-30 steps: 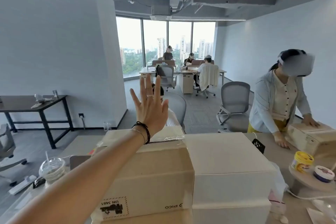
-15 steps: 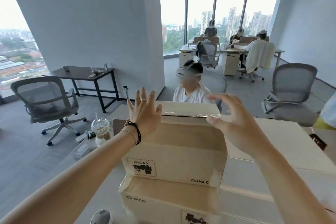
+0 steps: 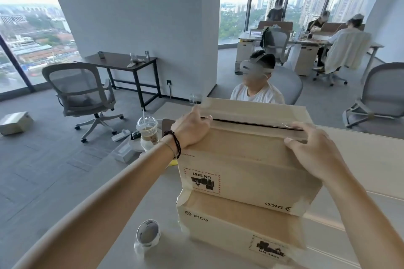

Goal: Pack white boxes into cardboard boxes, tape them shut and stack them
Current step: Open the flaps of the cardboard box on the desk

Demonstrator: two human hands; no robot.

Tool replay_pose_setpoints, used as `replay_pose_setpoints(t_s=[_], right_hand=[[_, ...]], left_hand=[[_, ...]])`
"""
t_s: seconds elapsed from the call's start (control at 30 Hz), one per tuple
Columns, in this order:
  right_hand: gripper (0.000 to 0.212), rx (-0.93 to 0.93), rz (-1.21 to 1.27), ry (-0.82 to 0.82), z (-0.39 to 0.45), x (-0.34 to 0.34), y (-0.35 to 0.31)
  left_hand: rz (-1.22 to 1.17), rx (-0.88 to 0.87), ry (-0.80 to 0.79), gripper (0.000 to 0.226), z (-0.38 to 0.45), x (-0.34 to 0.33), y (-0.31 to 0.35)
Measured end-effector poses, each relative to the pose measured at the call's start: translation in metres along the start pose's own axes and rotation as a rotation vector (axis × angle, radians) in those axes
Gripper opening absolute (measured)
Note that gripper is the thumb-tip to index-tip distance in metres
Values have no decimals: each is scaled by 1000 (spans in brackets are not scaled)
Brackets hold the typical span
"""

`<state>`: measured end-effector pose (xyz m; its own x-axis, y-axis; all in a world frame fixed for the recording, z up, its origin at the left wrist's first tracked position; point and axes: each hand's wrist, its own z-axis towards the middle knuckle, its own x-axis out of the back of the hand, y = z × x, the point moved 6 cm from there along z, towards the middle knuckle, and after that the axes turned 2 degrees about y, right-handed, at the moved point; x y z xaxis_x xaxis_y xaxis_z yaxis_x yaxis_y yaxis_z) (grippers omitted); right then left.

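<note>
Head view: left hand (image 3: pixel 192 125) and right hand (image 3: pixel 314 150) lay flat, fingers straight, on the upper brown cardboard box (image 3: pixel 247 159), stacked upon a second brown cardboard box (image 3: pixel 236 225). Beside them stood a clear tape roll (image 3: pixel 148 232) and a lidded iced-coffee cup (image 3: pixel 147 130). Left of the stack, bare grey table (image 3: pixel 135 209).

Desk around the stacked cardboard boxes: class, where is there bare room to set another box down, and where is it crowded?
Bare desk lies left of the lower cardboard box, between the tape roll and the iced drink cup. The white boxes to the right offer a flat top. The far-left corner around the cup is crowded.
</note>
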<state>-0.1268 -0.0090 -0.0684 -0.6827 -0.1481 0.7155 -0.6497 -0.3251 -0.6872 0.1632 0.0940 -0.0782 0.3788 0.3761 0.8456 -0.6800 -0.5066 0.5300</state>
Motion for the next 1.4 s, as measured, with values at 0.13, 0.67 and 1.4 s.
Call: replay_pose_setpoints(t_s=[0.13,0.67,1.4], right_hand=[[46,9,-43,55,-18,-7,-42],[43,98,-61,-33,-83,-198,-270],[52,-250,522,-581,-170,-538,-152]], left_hand=[[-70,-49,2,63,5,18,-28],[-286,119,2,60,16,127,-319],[-50,508,-79,62,-82,46,-577]])
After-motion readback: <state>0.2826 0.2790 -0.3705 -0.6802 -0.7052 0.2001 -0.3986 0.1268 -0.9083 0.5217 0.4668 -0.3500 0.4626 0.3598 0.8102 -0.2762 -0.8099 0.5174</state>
